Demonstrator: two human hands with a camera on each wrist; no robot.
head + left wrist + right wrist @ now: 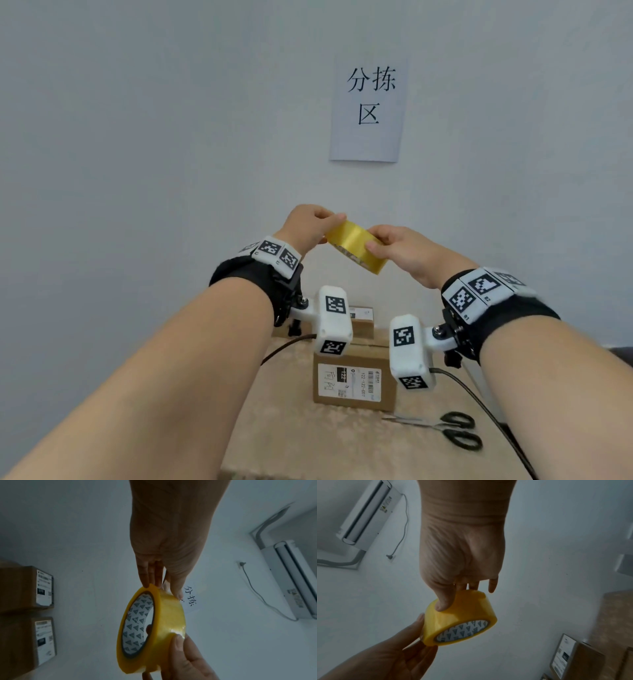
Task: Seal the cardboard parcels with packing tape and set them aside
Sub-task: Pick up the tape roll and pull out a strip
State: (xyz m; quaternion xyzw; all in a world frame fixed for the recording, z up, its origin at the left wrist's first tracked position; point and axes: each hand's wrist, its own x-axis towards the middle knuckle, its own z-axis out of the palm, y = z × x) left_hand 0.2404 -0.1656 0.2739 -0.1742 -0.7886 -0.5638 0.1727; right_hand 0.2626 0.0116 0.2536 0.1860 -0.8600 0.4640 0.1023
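A yellow roll of packing tape (356, 245) is held up in the air in front of the wall, between both hands. My left hand (313, 224) pinches the roll's upper left rim with thumb and fingertips. My right hand (394, 248) grips its right side, thumb on the outer face. In the left wrist view the tape roll (154, 627) shows its white printed core. In the right wrist view the tape roll (458, 619) sits under my right thumb. Below my hands a labelled cardboard parcel (354, 380) stands on the table, with a second parcel (361, 318) behind it.
Black-handled scissors (448, 430) lie on the beige tablecloth (291, 428) to the right of the near parcel. A paper sign (368, 109) hangs on the wall. Cables trail from both wrist cameras across the table. An air conditioner (291, 580) is mounted high on the wall.
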